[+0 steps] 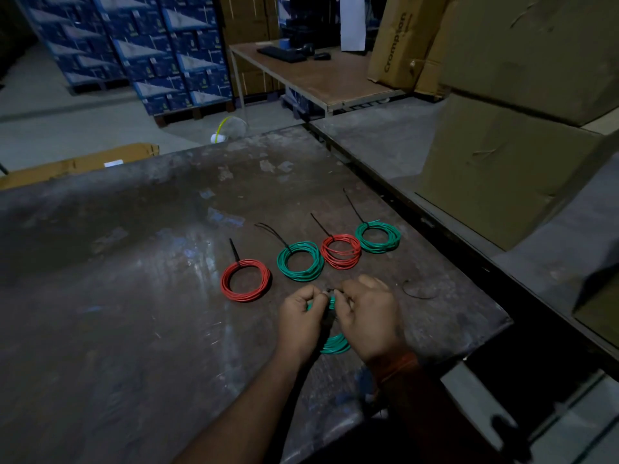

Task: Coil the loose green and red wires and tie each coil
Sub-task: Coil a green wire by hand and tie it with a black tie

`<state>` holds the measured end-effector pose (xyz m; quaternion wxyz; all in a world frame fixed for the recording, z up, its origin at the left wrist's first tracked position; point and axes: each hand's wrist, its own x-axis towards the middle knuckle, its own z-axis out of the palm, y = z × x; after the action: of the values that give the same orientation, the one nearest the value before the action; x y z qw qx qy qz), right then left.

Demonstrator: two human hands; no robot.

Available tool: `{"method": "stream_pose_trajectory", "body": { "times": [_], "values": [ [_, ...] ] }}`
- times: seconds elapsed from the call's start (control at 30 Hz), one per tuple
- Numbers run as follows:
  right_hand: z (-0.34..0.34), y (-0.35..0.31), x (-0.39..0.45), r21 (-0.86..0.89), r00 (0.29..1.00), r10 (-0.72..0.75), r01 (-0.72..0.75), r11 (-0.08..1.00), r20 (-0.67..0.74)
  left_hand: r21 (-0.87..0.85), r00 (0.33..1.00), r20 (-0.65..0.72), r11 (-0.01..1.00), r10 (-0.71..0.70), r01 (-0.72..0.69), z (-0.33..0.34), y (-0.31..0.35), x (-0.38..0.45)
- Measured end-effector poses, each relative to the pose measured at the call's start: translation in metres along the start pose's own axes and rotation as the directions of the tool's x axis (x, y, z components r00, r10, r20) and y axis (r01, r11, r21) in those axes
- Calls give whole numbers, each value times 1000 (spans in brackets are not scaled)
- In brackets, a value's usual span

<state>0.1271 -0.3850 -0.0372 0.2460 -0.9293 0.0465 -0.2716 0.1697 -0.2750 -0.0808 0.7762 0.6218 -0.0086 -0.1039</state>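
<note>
A green wire coil (336,343) hangs between my two hands just above the dark worktable (134,313). My left hand (299,318) grips its left side, and my right hand (368,313) pinches a small black tie at the coil's top. Beyond my hands lie several tied coils in a row: a red coil (245,280), a green coil (300,261), a smaller red coil (341,251) and another green coil (378,237), each with a black tie tail sticking up.
A loose black cable tie (420,291) lies on the table right of my hands. Large cardboard boxes (509,135) stand to the right. A desk with a keyboard (283,53) and stacked blue boxes (150,51) are at the back.
</note>
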Motion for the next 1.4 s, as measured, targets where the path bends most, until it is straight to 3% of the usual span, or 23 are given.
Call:
{"method": "stream_pose_trajectory", "body": {
  "times": [0.37, 0.47, 0.6, 0.8, 0.97, 1.13, 1.3, 1.37, 1.4],
  "values": [
    [0, -3, 4, -50, 997, 0, 4, 999, 80, 25, 999, 9, 999, 36, -36, -1, 0, -1],
    [0, -2, 5, 62, 992, 63, -70, 996, 108, 15, 999, 4, 999, 52, -52, 1, 1, -3],
    [-8, -3, -2, 234, 988, 152, -147, 961, -5, 23, 999, 1, 999, 49, -49, 1, 0, -3],
    [1, 0, 0, 221, 990, 135, -140, 965, 36, 44, 994, 52, 994, 98, -100, -5, -5, -4],
    [7, 1, -3, 301, 971, 238, -238, 923, 38, 39, 993, 28, 993, 111, -112, -4, -5, -3],
    [1, 6, -10, 339, 986, 163, -140, 930, -40, 87, 994, 26, 991, 102, -104, -7, -8, -1],
    [5, 7, -3, 267, 986, 168, -163, 950, 3, 43, 994, 61, 995, 88, -91, -8, -7, -4],
    [1, 5, 0, 383, 978, 190, -209, 900, 88, 27, 992, 76, 994, 100, -102, -8, -3, -6],
    [-1, 5, 2, 498, 962, 216, -273, 823, 169, 38, 991, 85, 993, 108, -112, -7, -3, -6]
  ]
}}
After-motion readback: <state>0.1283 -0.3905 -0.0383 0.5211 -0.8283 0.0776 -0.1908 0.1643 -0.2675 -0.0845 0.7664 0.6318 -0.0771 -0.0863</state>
